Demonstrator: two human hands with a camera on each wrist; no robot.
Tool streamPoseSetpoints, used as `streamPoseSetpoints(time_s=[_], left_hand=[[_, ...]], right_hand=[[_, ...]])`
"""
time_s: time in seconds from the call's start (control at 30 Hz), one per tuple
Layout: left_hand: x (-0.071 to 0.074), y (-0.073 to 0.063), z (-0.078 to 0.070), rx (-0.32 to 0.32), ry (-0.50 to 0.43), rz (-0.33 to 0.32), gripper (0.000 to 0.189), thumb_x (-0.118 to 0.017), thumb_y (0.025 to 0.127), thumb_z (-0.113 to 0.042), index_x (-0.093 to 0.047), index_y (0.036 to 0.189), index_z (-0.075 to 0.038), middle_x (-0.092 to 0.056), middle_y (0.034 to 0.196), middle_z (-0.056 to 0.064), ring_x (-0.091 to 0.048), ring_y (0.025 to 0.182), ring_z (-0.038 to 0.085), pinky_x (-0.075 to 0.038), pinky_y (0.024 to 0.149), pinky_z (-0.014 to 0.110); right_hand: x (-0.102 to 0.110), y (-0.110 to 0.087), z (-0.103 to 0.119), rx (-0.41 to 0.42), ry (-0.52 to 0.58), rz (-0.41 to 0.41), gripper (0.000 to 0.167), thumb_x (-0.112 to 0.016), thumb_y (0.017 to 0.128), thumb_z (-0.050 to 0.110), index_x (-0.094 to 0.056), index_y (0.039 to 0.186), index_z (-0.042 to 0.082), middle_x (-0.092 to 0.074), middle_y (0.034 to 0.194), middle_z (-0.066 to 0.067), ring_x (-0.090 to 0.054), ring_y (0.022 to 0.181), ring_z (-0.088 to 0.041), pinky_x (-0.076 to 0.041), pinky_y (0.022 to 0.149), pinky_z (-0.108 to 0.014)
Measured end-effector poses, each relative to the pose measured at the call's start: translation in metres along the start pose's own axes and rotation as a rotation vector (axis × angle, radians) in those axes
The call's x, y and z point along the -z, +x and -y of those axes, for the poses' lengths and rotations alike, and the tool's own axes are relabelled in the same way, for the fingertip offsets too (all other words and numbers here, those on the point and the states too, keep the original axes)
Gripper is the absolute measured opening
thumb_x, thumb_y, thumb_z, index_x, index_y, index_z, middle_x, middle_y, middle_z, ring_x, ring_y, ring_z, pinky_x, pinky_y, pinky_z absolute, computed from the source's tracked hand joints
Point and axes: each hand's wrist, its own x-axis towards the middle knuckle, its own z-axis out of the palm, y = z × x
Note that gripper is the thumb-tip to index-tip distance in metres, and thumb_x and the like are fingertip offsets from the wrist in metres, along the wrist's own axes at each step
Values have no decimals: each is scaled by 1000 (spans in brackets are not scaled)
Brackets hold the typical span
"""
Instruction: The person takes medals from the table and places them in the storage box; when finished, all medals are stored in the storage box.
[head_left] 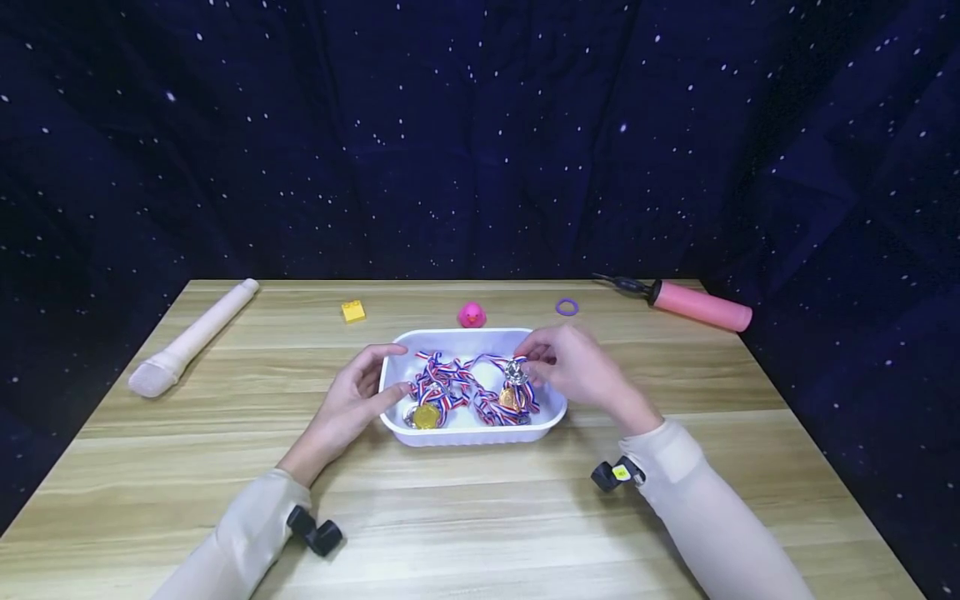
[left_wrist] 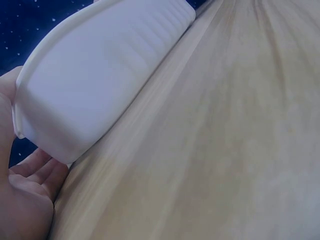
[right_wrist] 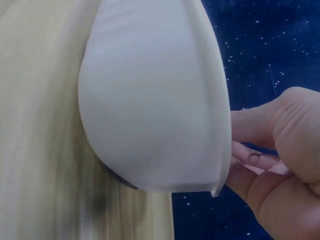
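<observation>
A white plastic basin (head_left: 468, 437) stands on the table in the head view, with several medals on red, white and blue ribbons inside. My left hand (head_left: 358, 392) grips its left end, thumb over the rim and the other fingers along the outside. Over the basin's right side, my right hand (head_left: 566, 360) pinches a silver medal (head_left: 514, 372) near its ribbon. Below that medal lies a bronze-coloured medal (head_left: 510, 397), and a gold medal (head_left: 427, 416) lies at the left. The right wrist view shows the basin's wall (right_wrist: 155, 100) hiding the right fingertips.
Along the back of the wooden table (head_left: 480, 517) are a yellow toy block (head_left: 353, 312), a pink rubber duck (head_left: 472, 315) and a purple ring (head_left: 567, 307). A pale microphone (head_left: 197, 333) lies at the left, a pink hand pump (head_left: 701, 306) at the right. A dark starry cloth (head_left: 480, 150) hangs behind.
</observation>
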Motion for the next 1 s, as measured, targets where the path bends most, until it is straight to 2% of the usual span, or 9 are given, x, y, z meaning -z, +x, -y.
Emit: streamPoseSetpoints(time_s=[0.23,0.4,0.7,0.87,1.0], left_hand=[[-1,0,0,9,-4,3,58,-78,100,-3,-57,154,-7,-57,160,20,-53,151,39,-36,132,56],[-1,-1,-1,8,-6,-4,58,-78,99,-3,-58,153,-6,-56,162,22,-51,153,41,-34,133,59],[-2,-1,-3,-2,0,1,57,-78,100,-3,-58,153,-6,-57,161,22,-52,152,41,-34,133,59],[-2,-1,-2,-8,-3,0,57,-78,100,-3,-58,153,-6,-56,161,22,-51,153,41,-34,133,59],[-1,-1,-1,-6,-5,-3,56,-78,99,-3,-59,152,-6,-56,162,22,-51,153,41,-34,133,59]], right_hand=[[-5,-1,2,3,-111,71,13,-80,98,-3,-84,108,4,-80,85,1,-71,75,-7,-64,74,-29],[-9,-2,5,10,-175,118,16,-80,95,-3,-84,109,4,-81,90,0,-72,80,-7,-63,75,-27],[-12,-4,12,5,-254,156,15,-78,94,-4,-85,106,3,-82,89,-3,-70,76,-6,-61,68,-24],[-10,-4,13,-5,-256,166,16,-80,95,-3,-84,109,2,-83,96,-7,-75,85,-11,-65,76,-28],[-4,-6,18,-16,-244,155,23,-79,95,-3,-80,118,-2,-83,103,-11,-76,91,-17,-66,83,-34]])
